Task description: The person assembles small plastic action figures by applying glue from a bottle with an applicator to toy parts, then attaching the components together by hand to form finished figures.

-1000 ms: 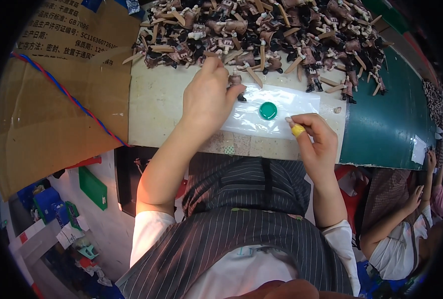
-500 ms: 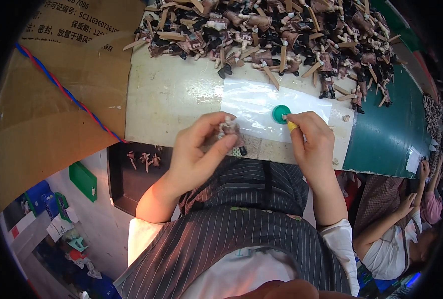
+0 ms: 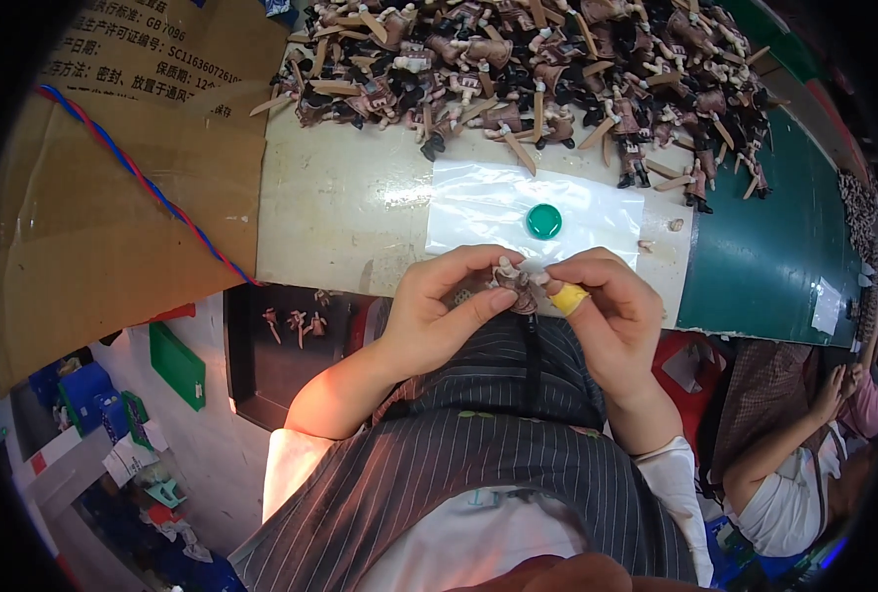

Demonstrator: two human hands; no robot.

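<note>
Between the thumb and fingers of my left hand (image 3: 437, 308) is a small toy figure (image 3: 520, 296) in pinkish brown with pale upper parts. My right hand (image 3: 614, 321) meets it from the other side, its thumb and forefinger pinched close at the figure. Something small and pale shows by those fingertips, too small to name. Yellow tape (image 3: 568, 298) is wrapped round a digit of that hand. Just beyond both hands, a shallow green cap (image 3: 544, 222) with shiny contents sits on a clear plastic sheet (image 3: 473, 212).
A heap of similar figures (image 3: 498, 59) with tan, blade-like pieces covers the table's far side. Left stands a cardboard box (image 3: 133, 227) with a red-and-blue cord. A dark tray (image 3: 261, 380) below the table edge holds several figures. At right, a co-worker's arm (image 3: 784, 434) shows.
My right hand has left the green cap and come back toward me to the figure. My left hand has moved right with the figure, so both hands now meet.
</note>
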